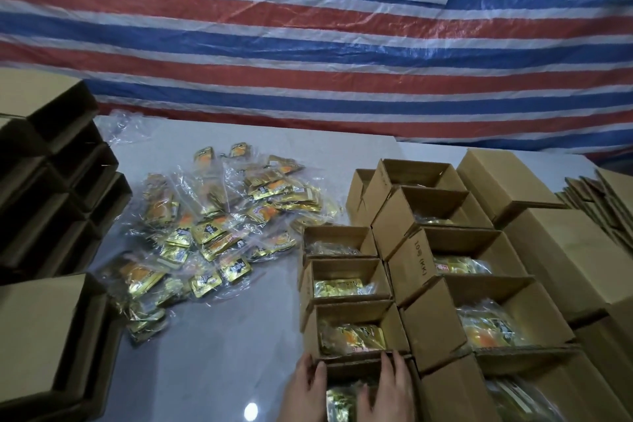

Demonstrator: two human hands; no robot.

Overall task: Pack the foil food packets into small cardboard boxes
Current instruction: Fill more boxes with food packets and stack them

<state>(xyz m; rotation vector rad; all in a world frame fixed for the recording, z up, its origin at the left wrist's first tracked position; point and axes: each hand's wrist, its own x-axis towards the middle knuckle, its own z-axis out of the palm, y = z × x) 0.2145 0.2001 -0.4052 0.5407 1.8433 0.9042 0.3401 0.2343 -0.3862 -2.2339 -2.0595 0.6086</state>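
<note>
Settling the nearest small box [363, 374] into line with its neighbours looks like the step in hand: it sits at the bottom edge of view, open-topped, with a gold foil packet [337, 404] already inside, touching the filled box [352, 329] just beyond it. To do this well, judged from the layout: keep the box square to the row so its walls butt flush, press the packet flat below the rim so flaps can fold later, and draw the next packets from the near edge of the loose pile rather than dragging the clear wrap with them. Left hand [305, 390] rests against the box's left outer wall, fingers straight and together, thumb side up, gripping nothing that I can see. Right hand [387, 390] lies over the box's far-right rim, fingers extended and slightly spread, fingertips at the rim; whether the thumb pinches the packet inside cannot be told. Pile of foil packets [219, 233], many in clear plastic bags, lies on the grey counter [212, 353] to the left, apart from the boxes. Filled open boxes stand in two rows to the right. Empty boxes [58, 181] are stacked at the left edge; flattened cartons [596, 202] at far right. Striped tarp [308, 55] with paper signs hangs behind.
</note>
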